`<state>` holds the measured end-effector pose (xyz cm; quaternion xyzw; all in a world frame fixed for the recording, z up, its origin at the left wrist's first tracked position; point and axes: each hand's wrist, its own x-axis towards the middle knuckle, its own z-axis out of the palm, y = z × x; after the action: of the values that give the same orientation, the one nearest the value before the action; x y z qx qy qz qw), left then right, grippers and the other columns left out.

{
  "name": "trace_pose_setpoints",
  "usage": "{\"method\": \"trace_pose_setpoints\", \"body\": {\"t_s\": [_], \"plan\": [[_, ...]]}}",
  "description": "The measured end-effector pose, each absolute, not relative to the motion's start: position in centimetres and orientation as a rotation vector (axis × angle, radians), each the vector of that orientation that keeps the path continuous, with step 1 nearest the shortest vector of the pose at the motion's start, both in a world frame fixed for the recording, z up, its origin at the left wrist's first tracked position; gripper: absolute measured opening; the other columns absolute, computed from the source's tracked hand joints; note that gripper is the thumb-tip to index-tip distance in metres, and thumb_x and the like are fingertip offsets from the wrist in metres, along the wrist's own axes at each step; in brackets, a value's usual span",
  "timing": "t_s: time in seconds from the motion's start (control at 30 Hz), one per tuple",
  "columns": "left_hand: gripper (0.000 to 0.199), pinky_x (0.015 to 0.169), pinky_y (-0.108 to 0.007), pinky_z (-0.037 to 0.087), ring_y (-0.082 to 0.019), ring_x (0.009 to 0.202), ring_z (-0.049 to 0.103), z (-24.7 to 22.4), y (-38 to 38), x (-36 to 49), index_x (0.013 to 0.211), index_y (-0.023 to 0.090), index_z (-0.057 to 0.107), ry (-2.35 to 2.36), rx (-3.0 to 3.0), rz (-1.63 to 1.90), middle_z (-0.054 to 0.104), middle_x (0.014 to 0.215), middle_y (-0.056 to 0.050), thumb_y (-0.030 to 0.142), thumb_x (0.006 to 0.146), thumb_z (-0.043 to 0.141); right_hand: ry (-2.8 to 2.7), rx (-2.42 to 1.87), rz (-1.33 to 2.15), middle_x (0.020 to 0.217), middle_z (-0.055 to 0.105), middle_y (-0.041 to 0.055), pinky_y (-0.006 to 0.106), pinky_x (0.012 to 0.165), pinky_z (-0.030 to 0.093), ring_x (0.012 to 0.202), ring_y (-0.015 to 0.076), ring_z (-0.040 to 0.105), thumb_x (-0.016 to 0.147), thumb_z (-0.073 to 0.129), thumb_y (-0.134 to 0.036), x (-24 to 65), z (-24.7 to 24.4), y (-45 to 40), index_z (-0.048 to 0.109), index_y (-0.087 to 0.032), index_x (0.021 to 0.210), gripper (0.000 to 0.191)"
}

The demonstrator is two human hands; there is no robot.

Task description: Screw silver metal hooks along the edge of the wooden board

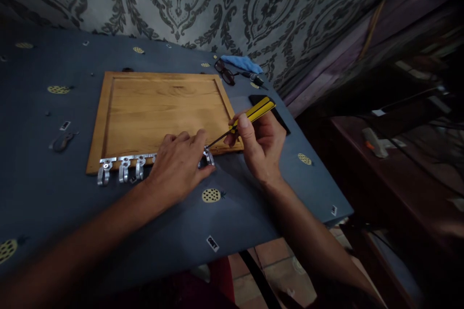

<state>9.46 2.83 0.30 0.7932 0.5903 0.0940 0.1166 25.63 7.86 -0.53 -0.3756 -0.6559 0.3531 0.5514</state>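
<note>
A framed wooden board point(159, 111) lies flat on the table. Along its near edge runs a metal hook rail point(119, 158), with several silver hooks hanging past the edge. My left hand point(179, 161) lies over the right part of the rail, fingers on the board and thumb by the rightmost hook point(209, 156); it hides the middle of the rail. In my right hand point(264, 145) is a yellow and black screwdriver point(256, 110), gripped by its handle and slanting down to the left. Its tip meets the rail at the rightmost hook, close to my left fingers.
Behind the board's right corner lie eyeglasses point(227, 76), a blue cloth point(242, 63) and a small dark object point(256, 80). A flat black object point(281, 118) sits beyond my right hand. The blue table covering point(250, 217) ends at right, near dark brown furniture point(384, 174).
</note>
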Motion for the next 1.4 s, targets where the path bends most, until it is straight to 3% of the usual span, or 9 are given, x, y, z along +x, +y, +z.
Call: {"method": "trace_pose_setpoints", "body": {"t_s": [0.6, 0.87, 1.4], "plan": [[0.042, 0.089, -0.046, 0.047, -0.033, 0.101, 0.065, 0.19, 2.73, 9.48, 0.121, 0.014, 0.052, 1.729, 2.340, 0.260, 0.071, 0.108, -0.013, 0.040, 0.091, 0.067, -1.550, -0.843, 0.791, 0.072, 0.059, -0.0040, 0.025, 0.047, 0.054, 0.051, 0.0097, 0.061, 0.088, 0.069, -0.056, 25.69, -0.55, 7.75, 0.061, -0.024, 0.085, 0.033], [0.041, 0.089, -0.042, 0.047, -0.029, 0.101, 0.065, -0.09, 2.70, 9.41, 0.119, 0.020, 0.050, 1.745, 2.344, 0.292, 0.072, 0.106, -0.009, 0.041, 0.090, 0.069, -1.574, -0.880, 0.794, 0.070, 0.058, -0.0042, 0.025, 0.047, 0.052, 0.051, 0.0099, 0.061, 0.087, 0.068, -0.060, 25.75, -0.50, 7.78, 0.059, -0.023, 0.084, 0.038], [0.043, 0.088, -0.047, 0.048, -0.034, 0.103, 0.065, 0.03, 2.76, 9.48, 0.122, 0.014, 0.052, 1.728, 2.348, 0.282, 0.071, 0.107, -0.014, 0.038, 0.090, 0.068, -1.618, -0.837, 0.892, 0.073, 0.060, -0.0037, 0.026, 0.051, 0.053, 0.054, 0.0104, 0.062, 0.085, 0.072, -0.057, 25.69, -0.20, 7.63, 0.060, -0.022, 0.087, 0.037]]}}
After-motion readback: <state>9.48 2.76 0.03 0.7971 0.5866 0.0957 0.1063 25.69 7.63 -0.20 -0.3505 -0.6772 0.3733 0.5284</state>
